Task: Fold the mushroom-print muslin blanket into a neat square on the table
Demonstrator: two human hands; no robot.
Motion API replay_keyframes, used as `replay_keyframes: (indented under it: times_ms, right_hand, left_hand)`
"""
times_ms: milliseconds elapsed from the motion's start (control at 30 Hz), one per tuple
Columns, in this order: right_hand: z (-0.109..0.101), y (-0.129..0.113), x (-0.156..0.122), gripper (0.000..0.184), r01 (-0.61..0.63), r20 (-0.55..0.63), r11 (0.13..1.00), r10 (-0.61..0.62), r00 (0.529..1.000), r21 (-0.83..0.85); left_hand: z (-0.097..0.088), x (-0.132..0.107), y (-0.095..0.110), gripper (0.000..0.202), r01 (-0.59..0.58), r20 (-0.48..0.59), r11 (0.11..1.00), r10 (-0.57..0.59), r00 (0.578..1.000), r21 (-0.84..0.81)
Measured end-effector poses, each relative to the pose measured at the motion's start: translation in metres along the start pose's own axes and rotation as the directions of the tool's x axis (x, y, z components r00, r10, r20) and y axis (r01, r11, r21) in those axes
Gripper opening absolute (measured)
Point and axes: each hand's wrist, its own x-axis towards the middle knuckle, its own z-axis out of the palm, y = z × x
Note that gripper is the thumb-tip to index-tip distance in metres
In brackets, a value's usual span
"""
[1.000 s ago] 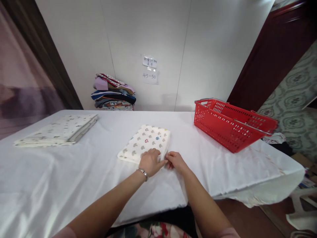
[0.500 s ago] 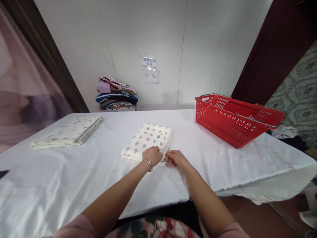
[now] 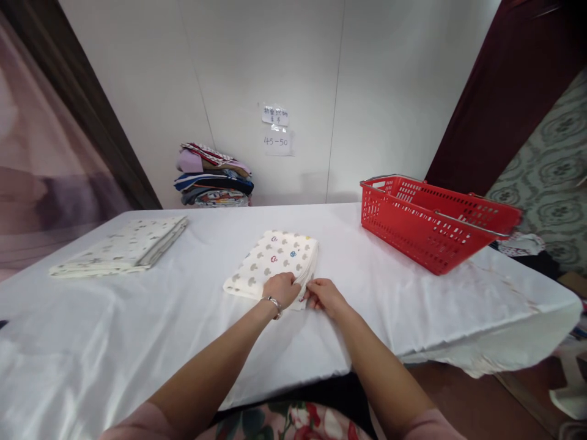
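A folded white cloth with small mushroom prints [image 3: 274, 260] lies in the middle of the white-covered table [image 3: 192, 318]. My left hand [image 3: 282, 289], a bracelet at its wrist, rests curled on the cloth's near right corner. My right hand [image 3: 323, 296] sits just beside it, fingertips pinching the cloth's edge at the same corner. Both hands touch the cloth and nearly touch each other.
A second folded patterned cloth [image 3: 123, 245] lies at the table's left. A red plastic basket [image 3: 431, 221] stands at the back right. A stack of folded clothes [image 3: 213, 176] sits against the white wall, under a paper note [image 3: 276, 127]. A white stool shows at the lower right.
My left hand's fingers have curled in on the cloth's corner, where they lay flatter before. The view has shifted slightly; the cloth stays in place.
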Motion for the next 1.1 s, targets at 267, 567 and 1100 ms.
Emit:
replay_keyframes:
  times_ms: [267,567,1100]
  right_hand:
    - [0.001,0.001,0.003,0.014,0.003,0.040,1.000,-0.003,0.999,-0.002]
    - [-0.001,0.002,0.001,0.007,0.025,0.052,0.999,-0.028,0.998,0.046]
    - [0.009,0.001,0.002,0.012,0.043,-0.101,0.999,-0.046,0.994,-0.031]
  left_hand:
    - [-0.001,0.000,0.002,0.023,-0.016,0.022,1.000,0.017,1.000,-0.027]
    - [0.001,0.005,0.002,0.025,-0.030,0.059,0.999,0.028,0.998,0.025]
    - [0.001,0.005,-0.001,0.023,-0.047,0.037,0.999,0.047,0.998,0.002]
